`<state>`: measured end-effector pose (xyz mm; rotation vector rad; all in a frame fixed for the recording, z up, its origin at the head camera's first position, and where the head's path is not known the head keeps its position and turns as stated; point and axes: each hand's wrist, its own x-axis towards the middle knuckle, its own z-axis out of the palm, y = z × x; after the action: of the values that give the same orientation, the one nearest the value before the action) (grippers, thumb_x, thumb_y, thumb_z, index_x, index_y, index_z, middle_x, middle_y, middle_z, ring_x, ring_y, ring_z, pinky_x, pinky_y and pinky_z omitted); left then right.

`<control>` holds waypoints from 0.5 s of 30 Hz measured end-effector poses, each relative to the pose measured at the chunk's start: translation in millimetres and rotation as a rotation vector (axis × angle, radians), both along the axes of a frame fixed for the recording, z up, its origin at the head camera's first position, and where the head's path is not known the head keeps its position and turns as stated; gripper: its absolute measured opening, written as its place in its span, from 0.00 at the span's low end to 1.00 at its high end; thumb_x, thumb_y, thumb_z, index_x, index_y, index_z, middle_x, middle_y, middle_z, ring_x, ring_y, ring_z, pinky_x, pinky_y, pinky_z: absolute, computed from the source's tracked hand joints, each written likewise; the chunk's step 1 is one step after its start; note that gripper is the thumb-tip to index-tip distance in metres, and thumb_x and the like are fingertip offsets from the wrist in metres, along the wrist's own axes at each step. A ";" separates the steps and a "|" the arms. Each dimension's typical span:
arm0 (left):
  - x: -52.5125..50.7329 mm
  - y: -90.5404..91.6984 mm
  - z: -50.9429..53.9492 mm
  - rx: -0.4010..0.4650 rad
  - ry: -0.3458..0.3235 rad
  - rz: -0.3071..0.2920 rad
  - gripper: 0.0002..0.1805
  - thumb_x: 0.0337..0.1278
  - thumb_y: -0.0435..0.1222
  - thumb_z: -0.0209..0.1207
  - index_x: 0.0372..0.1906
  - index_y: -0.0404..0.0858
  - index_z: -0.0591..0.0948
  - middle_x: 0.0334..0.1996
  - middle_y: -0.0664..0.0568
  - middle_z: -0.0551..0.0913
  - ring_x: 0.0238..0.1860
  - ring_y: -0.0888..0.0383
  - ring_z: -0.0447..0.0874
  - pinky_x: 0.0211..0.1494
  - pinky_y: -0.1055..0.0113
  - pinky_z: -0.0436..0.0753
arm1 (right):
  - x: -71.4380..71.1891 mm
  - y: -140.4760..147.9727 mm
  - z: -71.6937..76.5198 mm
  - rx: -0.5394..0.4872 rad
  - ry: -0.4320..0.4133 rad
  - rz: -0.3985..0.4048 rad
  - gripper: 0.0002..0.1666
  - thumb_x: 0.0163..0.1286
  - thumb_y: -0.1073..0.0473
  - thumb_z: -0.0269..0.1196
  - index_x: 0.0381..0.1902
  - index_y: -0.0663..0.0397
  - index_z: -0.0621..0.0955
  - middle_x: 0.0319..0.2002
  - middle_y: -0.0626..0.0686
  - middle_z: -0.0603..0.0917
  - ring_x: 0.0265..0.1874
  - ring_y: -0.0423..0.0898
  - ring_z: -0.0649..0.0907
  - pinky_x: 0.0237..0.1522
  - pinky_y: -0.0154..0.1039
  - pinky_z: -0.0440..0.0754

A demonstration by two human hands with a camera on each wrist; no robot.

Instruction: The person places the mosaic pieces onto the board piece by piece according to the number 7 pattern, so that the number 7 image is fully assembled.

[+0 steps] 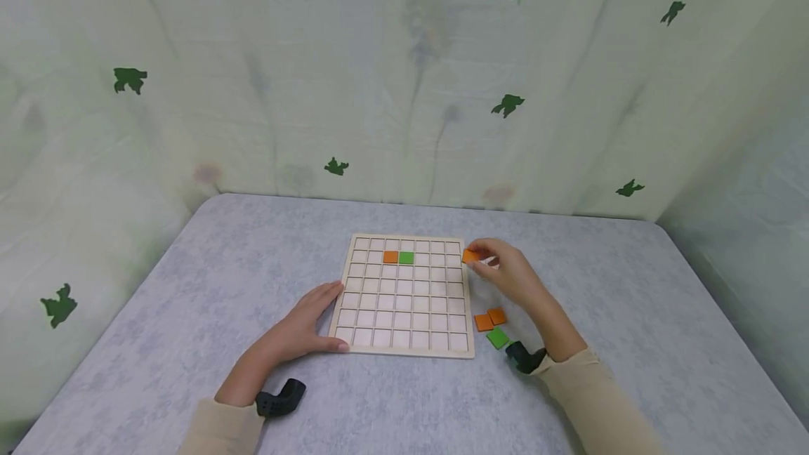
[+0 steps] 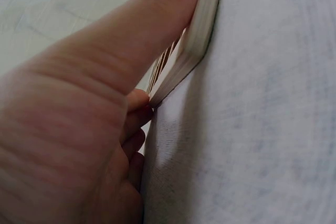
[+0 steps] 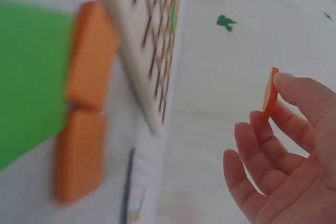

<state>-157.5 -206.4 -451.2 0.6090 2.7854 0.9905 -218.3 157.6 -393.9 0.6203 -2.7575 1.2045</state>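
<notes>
A pale wooden grid board [image 1: 403, 286] lies flat on the table. One orange tile [image 1: 391, 257] and one green tile [image 1: 406, 258] sit side by side in its second row from the top. At the board's lower left corner, my left hand [image 1: 293, 325] has its extended thumb on the bottom edge and its fingers along the left edge. My right hand [image 1: 512, 276] pinches another orange square tile [image 3: 270, 98] between thumb and fingertips, just off the board's upper right side. Below that hand lie two loose orange tiles [image 1: 484, 322] and a green tile [image 1: 498, 338].
The grey-blue mottled table [image 1: 189, 314] extends around the board. A pale curtain [image 1: 379, 90] with green leaf shapes hangs behind and at the sides. Black wrist devices [image 1: 281, 397] are on both wrists, the right one close to the loose green tile.
</notes>
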 end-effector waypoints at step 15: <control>0.6 0.3 0.5 0.000 -0.020 0.010 0.60 0.29 0.61 0.66 0.68 0.35 0.54 0.67 0.41 0.52 0.67 0.43 0.44 0.63 0.45 0.52 | -44.4 -59.4 -14.6 -0.132 -0.094 0.052 0.17 0.62 0.58 0.60 0.48 0.58 0.77 0.42 0.53 0.78 0.40 0.47 0.76 0.42 0.39 0.76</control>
<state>-156.9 -206.1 -450.7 0.5819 2.7742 0.9925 -262.6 98.2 -408.5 0.6413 -2.7231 1.4488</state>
